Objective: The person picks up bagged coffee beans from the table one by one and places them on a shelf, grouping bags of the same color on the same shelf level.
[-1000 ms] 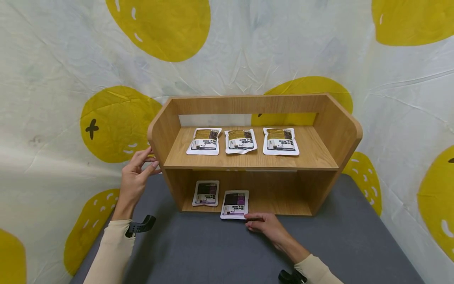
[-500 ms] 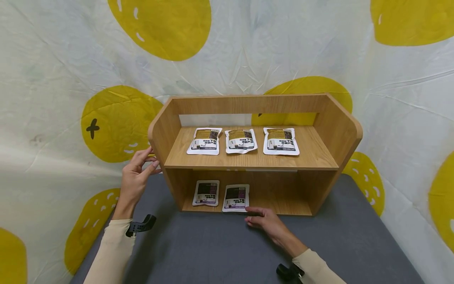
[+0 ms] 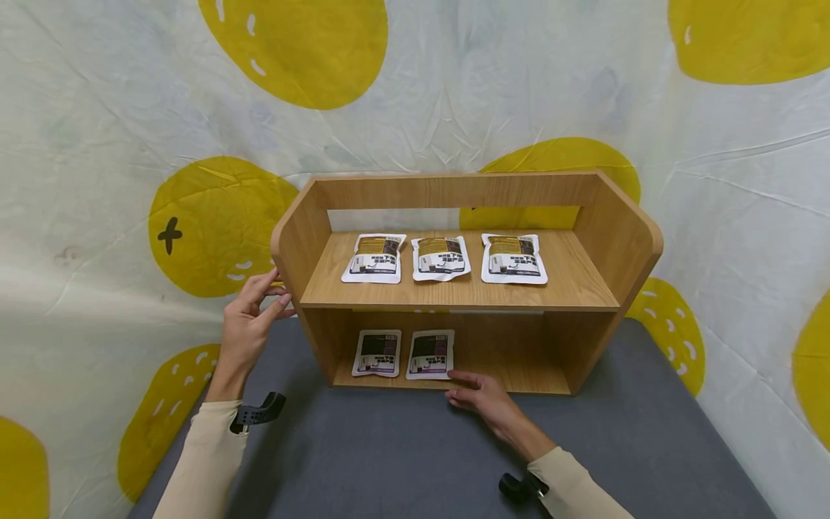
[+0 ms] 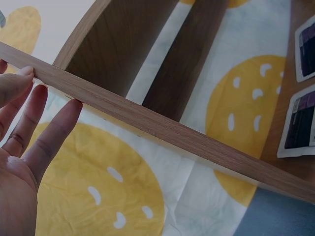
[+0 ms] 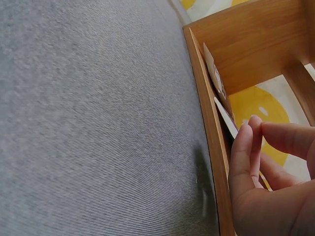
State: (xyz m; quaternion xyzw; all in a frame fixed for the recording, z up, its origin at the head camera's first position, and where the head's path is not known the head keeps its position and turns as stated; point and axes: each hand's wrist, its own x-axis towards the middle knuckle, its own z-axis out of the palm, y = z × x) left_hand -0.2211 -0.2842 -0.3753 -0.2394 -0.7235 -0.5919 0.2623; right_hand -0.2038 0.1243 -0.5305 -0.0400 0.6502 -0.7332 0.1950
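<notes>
A two-tier wooden shelf (image 3: 447, 306) stands on the grey table. On its lower level lie two white-edged pouches with dark and purple labels: a left pouch (image 3: 377, 353) and a right pouch (image 3: 430, 353). My right hand (image 3: 489, 404) pinches the right pouch at its near right corner. In the right wrist view that pouch (image 5: 224, 115) tilts up toward the fingertips, which hide its corner. My left hand (image 3: 249, 321) touches the outside of the shelf's left side panel (image 4: 147, 120) with fairly straight fingers, as the left wrist view shows.
On the upper level sit three white pouches with brown-gold labels: left (image 3: 374, 258), middle (image 3: 441, 258) and right (image 3: 514, 258). The grey tabletop (image 3: 363, 454) spreads in front of the shelf. A white curtain (image 3: 441, 86) with yellow shapes hangs behind.
The right pouch has moved back from the shelf's front edge onto the lower level, beside the left pouch. My right hand moved slightly forward with it. The left hand has stayed put.
</notes>
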